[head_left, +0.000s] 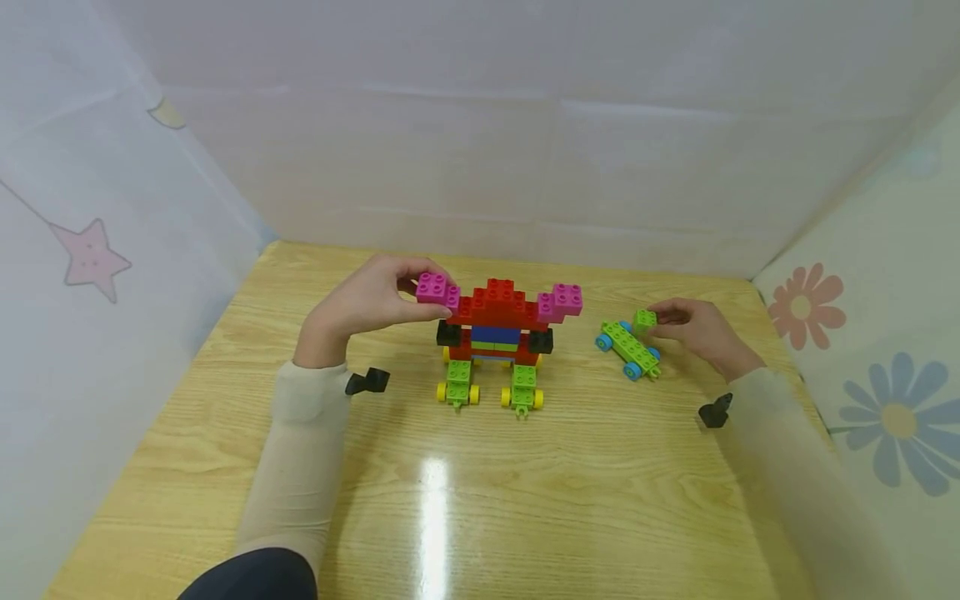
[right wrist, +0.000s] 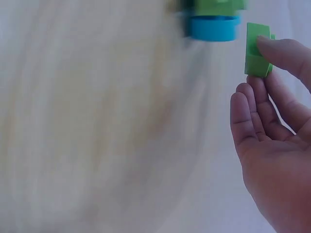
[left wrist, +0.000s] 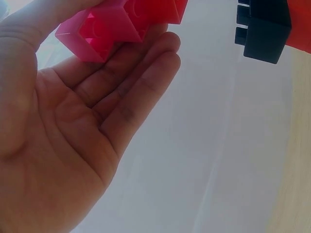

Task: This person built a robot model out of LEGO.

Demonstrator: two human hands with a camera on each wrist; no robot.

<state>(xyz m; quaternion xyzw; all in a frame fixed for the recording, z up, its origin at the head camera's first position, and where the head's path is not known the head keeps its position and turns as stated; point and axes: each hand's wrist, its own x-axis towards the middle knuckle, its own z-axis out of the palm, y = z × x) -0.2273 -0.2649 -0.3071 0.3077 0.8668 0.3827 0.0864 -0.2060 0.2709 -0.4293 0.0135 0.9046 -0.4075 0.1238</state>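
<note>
In the head view, a toy figure of stacked building bricks stands mid-table, with a stepped red top (head_left: 501, 307), black bricks at its sides and green wheeled feet. My left hand (head_left: 363, 302) pinches the pink bricks (head_left: 432, 287) at its upper left corner between thumb and fingers. The left wrist view shows these pink bricks (left wrist: 116, 22) from below, partly cut off. Off to the right, my right hand (right wrist: 282, 145) pinches a small green brick (right wrist: 257, 51) between thumb and fingers. Just left of that brick is a green wheeled base (head_left: 628, 348) with blue wheels.
More pink bricks (head_left: 559, 302) stick out at the figure's upper right. Below, yellow wheels (head_left: 474, 395) stand on the wooden table (head_left: 585, 500). White sheets (head_left: 495, 167) with printed shapes enclose the table at the back and sides. Each wrist wears a black mount (head_left: 367, 381).
</note>
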